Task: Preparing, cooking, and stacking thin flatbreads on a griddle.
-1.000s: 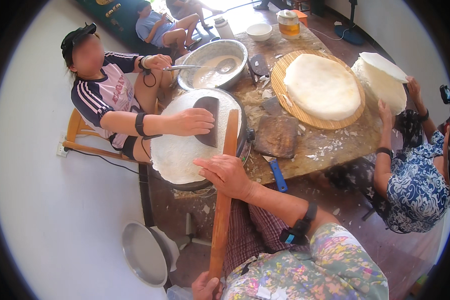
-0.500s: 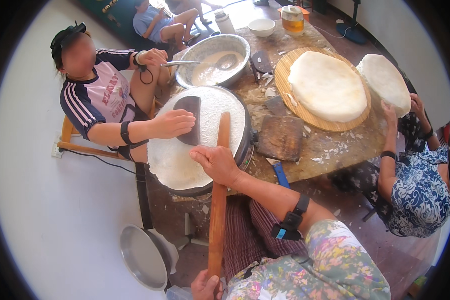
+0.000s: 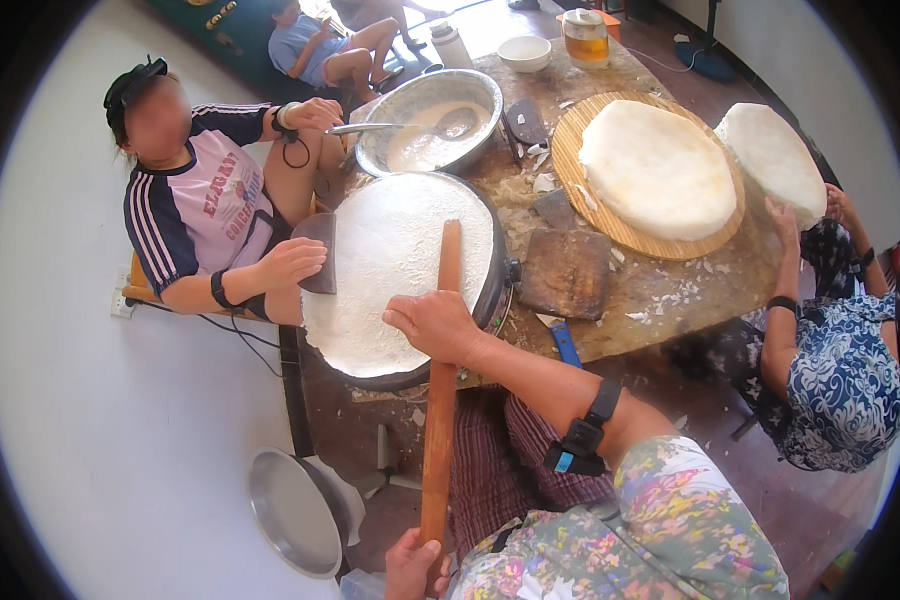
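Note:
My right hand (image 3: pixel 432 325) grips a long flat wooden stick (image 3: pixel 440 420), whose upper end lies over a round griddle (image 3: pixel 488 300) coated with a thin white layer (image 3: pixel 390 230). My left hand (image 3: pixel 417 565) holds the stick’s lower end near my lap. A co-worker’s hand (image 3: pixel 295 255) presses a dark, curved scraper (image 3: pixel 320 282) at the layer’s left edge. To the right of the griddle are a dark square board (image 3: pixel 564 272) and a blue-handled blade (image 3: pixel 565 342).
A bowl of batter (image 3: pixel 420 150) with a ladle stands behind the griddle. Right, a wooden tray (image 3: pixel 576 195) bears white round sheets, and another person’s hands (image 3: pixel 782 215) hold more. A white bowl (image 3: pixel 524 58) and glass jar (image 3: pixel 587 45) stand behind. A metal basin (image 3: pixel 292 510) is lower left.
The co-worker’s scraper has moved left from mid-griddle to the edge. My right hand and stick shifted slightly. The stack held at right now appears lower and more tightly gathered.

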The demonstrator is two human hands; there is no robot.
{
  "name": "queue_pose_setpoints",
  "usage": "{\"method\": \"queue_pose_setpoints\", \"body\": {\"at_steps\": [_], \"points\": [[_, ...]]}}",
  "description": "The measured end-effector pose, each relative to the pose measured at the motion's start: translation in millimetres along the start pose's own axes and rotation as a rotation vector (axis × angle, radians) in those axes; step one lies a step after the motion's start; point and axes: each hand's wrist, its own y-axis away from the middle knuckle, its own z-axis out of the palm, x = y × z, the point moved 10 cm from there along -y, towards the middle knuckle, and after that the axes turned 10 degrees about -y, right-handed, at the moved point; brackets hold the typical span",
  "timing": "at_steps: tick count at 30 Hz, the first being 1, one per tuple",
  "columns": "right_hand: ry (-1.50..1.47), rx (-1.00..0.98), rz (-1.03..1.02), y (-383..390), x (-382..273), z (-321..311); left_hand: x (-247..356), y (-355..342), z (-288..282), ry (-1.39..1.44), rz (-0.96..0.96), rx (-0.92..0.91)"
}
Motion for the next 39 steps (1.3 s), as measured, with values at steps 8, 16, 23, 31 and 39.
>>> {"method": "queue_pose_setpoints", "body": {"at_steps": [8,16,23,31,39], "points": [[-0.056,0.127,0.022,10,-3,-19,-5,2,-9,-0.138,0.100,0.009],[-0.087,0.140,-0.020,-26,15,-14,39,-10,10,-0.096,0.037,0.012],[-0.075,0.148,-0.053,-4,12,-24,30,-7,14,-0.120,0.063,-0.039],[-0.062,0.030,-0.016,-21,7,10,15,-7,20,0.059,0.084,-0.028],[-0.130,0.009,-0.075,-16,-17,30,-3,5,12,0.115,0.108,0.032]]}}
